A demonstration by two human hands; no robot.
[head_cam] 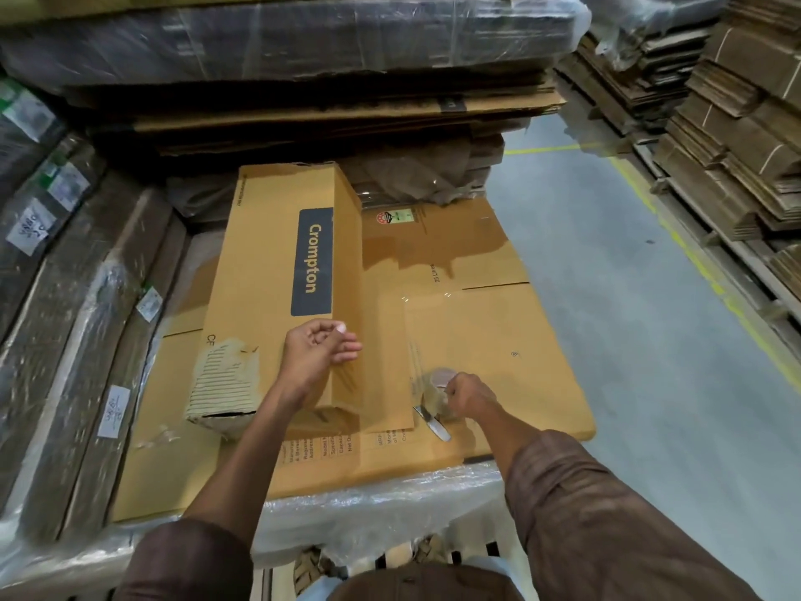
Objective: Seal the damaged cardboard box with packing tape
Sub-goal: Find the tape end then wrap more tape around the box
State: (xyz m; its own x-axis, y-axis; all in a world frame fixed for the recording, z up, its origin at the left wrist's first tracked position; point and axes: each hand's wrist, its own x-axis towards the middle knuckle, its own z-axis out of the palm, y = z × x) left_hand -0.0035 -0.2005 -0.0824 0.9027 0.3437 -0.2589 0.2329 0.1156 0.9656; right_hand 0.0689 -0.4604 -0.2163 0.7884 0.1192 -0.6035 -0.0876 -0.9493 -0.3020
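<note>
A long yellow-brown cardboard box point(277, 271) with a dark "Crompton" label lies on a flattened carton. Its near left corner point(225, 383) is torn, the corrugated layer showing. My left hand point(320, 347) hovers over the box's near right edge with fingers curled; I cannot tell if it pinches a tape end. My right hand point(470, 394) grips a roll of clear packing tape point(433, 390) resting on the flat carton to the right of the box. A white-handled cutter point(433, 422) lies just below the roll.
The flattened carton point(498, 340) lies on a plastic-wrapped pallet stack point(390, 505). Wrapped stacks of flat cardboard rise on the left point(65, 297) and behind point(303, 58). Grey floor with yellow lines point(650, 297) runs along the right, past more cardboard piles point(737, 123).
</note>
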